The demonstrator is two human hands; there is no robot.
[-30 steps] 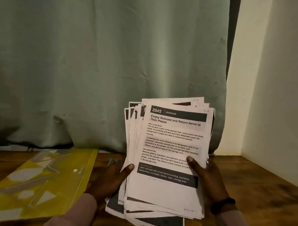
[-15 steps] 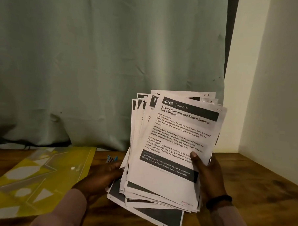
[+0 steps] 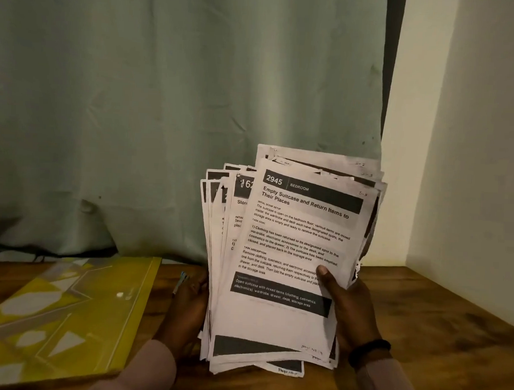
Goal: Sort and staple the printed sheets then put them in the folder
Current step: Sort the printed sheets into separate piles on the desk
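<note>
A thick, fanned stack of printed sheets (image 3: 288,255) stands tilted above the wooden table, top page headed "2945 Bedroom". My right hand (image 3: 348,311) grips its right edge, thumb pressed on the top page. My left hand (image 3: 190,312) holds the stack from the left and behind, fingers mostly hidden by the paper. A yellow patterned folder (image 3: 65,313) lies flat on the table to the left. No stapler is in view.
A small blue object (image 3: 183,278), partly hidden, lies on the table just left of my left hand. A green curtain (image 3: 165,117) hangs behind the wooden table (image 3: 450,336). A pale wall (image 3: 471,174) closes off the right side.
The stack has been lifted and fanned out more, with the top page tilting right. My left thumb has slipped off the front of the sheets to the stack's left side.
</note>
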